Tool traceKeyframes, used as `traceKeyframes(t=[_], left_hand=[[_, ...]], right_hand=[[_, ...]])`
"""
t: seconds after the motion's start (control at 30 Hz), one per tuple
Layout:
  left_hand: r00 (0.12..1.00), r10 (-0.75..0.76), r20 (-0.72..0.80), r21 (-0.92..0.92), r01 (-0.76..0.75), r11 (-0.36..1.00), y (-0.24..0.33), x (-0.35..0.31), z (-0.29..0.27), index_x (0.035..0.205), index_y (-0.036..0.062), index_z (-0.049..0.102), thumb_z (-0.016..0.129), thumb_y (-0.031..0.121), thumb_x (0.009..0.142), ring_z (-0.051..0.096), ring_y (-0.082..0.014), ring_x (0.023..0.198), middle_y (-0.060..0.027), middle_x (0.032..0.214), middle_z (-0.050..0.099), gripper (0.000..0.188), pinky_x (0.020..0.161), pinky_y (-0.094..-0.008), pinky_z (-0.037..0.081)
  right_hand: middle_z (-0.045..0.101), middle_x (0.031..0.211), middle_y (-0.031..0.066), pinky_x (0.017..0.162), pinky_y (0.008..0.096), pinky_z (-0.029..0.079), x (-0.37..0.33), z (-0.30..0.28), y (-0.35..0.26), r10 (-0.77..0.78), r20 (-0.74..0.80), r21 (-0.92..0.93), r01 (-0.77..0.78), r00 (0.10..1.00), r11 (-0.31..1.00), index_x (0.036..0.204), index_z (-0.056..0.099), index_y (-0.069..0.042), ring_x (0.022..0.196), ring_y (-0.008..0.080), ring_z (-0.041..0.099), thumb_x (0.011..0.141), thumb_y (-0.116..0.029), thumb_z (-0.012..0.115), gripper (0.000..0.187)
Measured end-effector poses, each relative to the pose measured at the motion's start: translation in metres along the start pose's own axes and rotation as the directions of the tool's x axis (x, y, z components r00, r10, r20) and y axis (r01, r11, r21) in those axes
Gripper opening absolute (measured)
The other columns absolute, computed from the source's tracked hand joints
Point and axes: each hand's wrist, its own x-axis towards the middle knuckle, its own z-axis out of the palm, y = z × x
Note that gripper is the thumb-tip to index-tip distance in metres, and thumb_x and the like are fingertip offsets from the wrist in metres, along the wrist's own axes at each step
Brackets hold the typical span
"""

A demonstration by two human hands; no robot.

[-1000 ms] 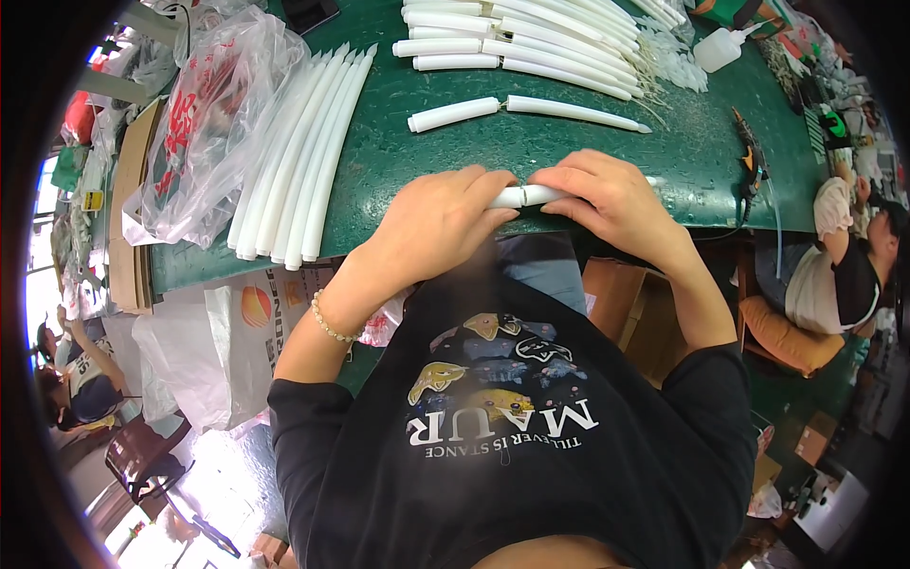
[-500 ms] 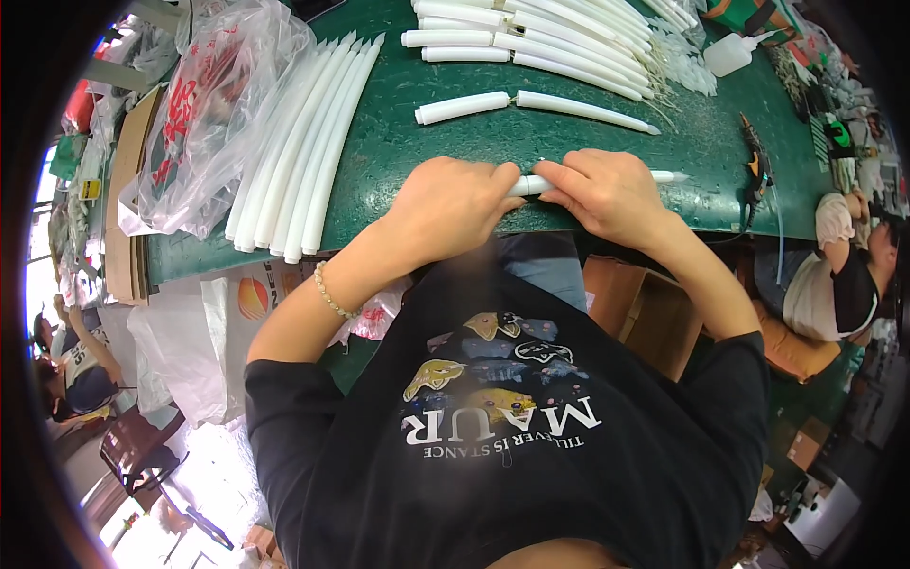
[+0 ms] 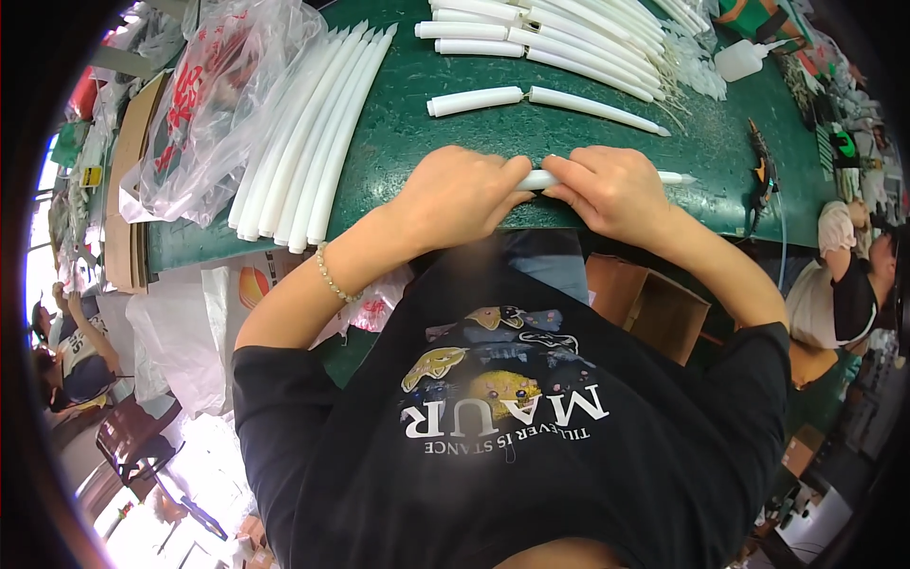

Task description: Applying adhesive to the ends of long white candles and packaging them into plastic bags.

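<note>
A white taper candle [image 3: 539,180] lies level across both my hands, just above the near edge of the green table [image 3: 379,190]. My left hand [image 3: 460,194] is closed round its left part, covering that end. Wrapped over the longer part is my right hand [image 3: 611,192], with the pointed tip sticking out to its right. Only a short white stretch shows between the two hands. Beyond them rests a candle in two pieces, a short tube [image 3: 474,100] and a longer tapered piece [image 3: 597,109], end to end with a small gap.
Several whole white candles [image 3: 327,152] lie side by side at left, beside a clear plastic bag [image 3: 227,104]. More two-piece candles [image 3: 588,59] fill the far side. At right are a glue gun [image 3: 761,175] and a white squeeze bottle [image 3: 739,61]. A co-worker [image 3: 834,275] sits far right.
The seam seen between my hands no longer shows, and my left fingers sit slightly nearer the right ones. Both hands keep hold of the candle. The whole view has shifted slightly.
</note>
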Motion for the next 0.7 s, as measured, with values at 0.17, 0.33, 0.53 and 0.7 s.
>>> traceKeyframes(t=[0.17,0.33,0.53,0.7], left_hand=[[0.982,0.008,-0.187,-0.029,-0.013,0.999,0.005,-0.014,-0.008,0.097,0.0053,0.054,0.062,0.026,0.087,0.060,-0.0328,0.066,-0.0122,0.075,0.061,0.025,0.055,-0.0432,0.046],[0.998,-0.026,-0.059,0.017,0.027,0.999,0.010,-0.027,-0.020,0.101,0.0046,0.055,0.062,0.021,0.086,0.060,-0.0330,0.069,-0.0124,0.079,0.061,0.024,0.059,-0.0416,0.046],[0.976,-0.132,-0.174,-0.008,0.133,0.991,0.015,-0.052,-0.020,0.101,0.0031,0.057,0.063,0.017,0.085,0.060,-0.0340,0.071,-0.0142,0.080,0.061,0.022,0.061,-0.0418,0.047],[0.815,-0.307,-0.492,0.056,0.382,0.923,-0.001,-0.083,-0.037,0.102,0.0020,0.059,0.064,0.017,0.084,0.059,-0.0360,0.072,-0.0156,0.080,0.060,0.023,0.065,-0.0455,0.046]], right_hand=[[0.056,0.074,0.0038,0.053,0.0356,0.046,0.006,-0.003,-0.005,-0.088,-0.188,-0.119,0.066,0.978,0.991,0.104,0.064,-0.006,0.065,0.0231,0.058,0.074,-0.018,0.073,0.033],[0.056,0.074,0.0032,0.054,0.0324,0.046,0.005,0.001,-0.010,-0.137,-0.132,-0.066,0.129,0.982,0.989,0.105,0.063,-0.006,0.065,0.0220,0.057,0.070,-0.018,0.075,0.039],[0.060,0.082,0.0034,0.063,0.0334,0.050,0.023,0.003,-0.020,-0.171,-0.052,-0.073,0.167,0.984,0.983,0.107,0.063,-0.007,0.074,0.0221,0.060,0.067,-0.019,0.076,0.044],[0.053,0.127,0.0102,0.096,0.0407,0.041,0.045,-0.015,-0.022,-0.143,-0.288,-0.055,0.133,0.947,0.990,0.125,0.058,-0.010,0.114,0.0295,0.051,0.070,-0.019,0.076,0.058]])
